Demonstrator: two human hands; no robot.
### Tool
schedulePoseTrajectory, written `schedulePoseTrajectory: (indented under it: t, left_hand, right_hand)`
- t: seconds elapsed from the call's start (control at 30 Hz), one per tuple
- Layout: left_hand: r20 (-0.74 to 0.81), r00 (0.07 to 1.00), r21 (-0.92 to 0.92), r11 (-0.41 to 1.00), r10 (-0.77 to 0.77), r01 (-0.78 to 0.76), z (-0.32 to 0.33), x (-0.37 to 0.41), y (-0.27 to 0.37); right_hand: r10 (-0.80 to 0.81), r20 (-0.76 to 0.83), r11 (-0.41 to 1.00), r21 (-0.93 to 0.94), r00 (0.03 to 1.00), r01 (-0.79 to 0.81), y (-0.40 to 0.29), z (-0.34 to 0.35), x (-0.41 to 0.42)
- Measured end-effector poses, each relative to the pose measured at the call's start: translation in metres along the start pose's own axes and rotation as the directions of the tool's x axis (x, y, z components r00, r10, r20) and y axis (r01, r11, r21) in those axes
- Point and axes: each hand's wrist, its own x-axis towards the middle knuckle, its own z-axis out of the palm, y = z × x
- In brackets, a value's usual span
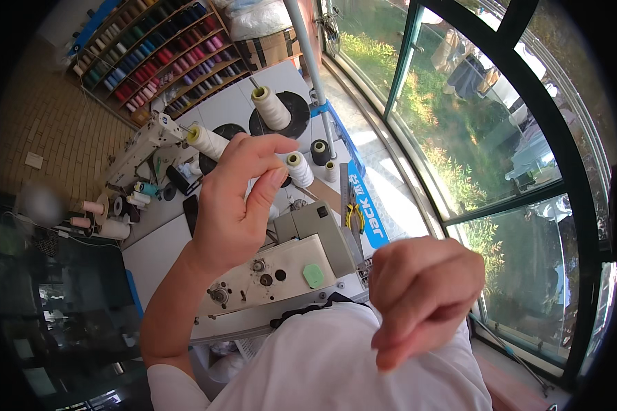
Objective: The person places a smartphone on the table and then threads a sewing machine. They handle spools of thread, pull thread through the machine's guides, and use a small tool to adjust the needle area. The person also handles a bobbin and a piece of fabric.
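My left hand (239,192) is raised above the sewing machine (293,262), with its thumb tip close to the curled fingers. My right hand (424,295) hovers nearer the camera, to the right of the machine, blurred, fingers curled in towards the thumb. A thread or other fine thing between the fingertips of either hand would be too thin to make out. The machine's pale head carries tension knobs and a green pad (313,276). Beyond my left fingertips stands a white thread cone (299,169). Dark cloth (308,310) lies between the machine and my white shirt.
Yellow-handled pliers (356,218) and a metal ruler (344,190) lie by the table's right edge. Large thread cones (271,109) stand on spindles behind. A second sewing machine (144,146) is at left. A thread rack (159,56) fills the back; windows (493,128) line the right.
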Motion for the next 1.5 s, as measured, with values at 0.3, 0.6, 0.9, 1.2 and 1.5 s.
schedulePoseTrajectory:
  t: [0.3, 0.6, 0.9, 1.2, 1.5]
  left_hand:
    - [-0.059, 0.998, 0.066, 0.997, -0.030, 0.034, 0.009, -0.002, 0.000]
    - [0.140, 0.960, 0.291, 0.917, 0.243, -0.275, -0.008, 0.006, 0.000]
    - [0.244, 0.881, 0.376, 0.798, 0.404, -0.471, -0.005, 0.008, 0.011]
    - [0.230, 0.882, 0.392, 0.790, 0.412, -0.471, -0.008, 0.012, 0.010]
    - [0.193, 0.877, 0.413, 0.775, 0.439, -0.479, -0.009, 0.009, -0.003]
  right_hand:
    - [-0.058, -0.325, 0.604, -0.764, 0.944, -0.227, 0.100, 0.006, -0.004]
    - [0.433, -0.342, 0.812, -0.256, 0.834, -0.525, 0.090, -0.015, -0.003]
    - [0.716, -0.161, 0.693, 0.047, 0.679, -0.720, 0.079, -0.033, 0.000]
    - [0.722, -0.067, 0.644, 0.428, 0.689, -0.634, 0.102, -0.050, -0.004]
    - [0.735, -0.091, 0.616, 0.503, 0.672, -0.606, 0.101, -0.033, -0.004]
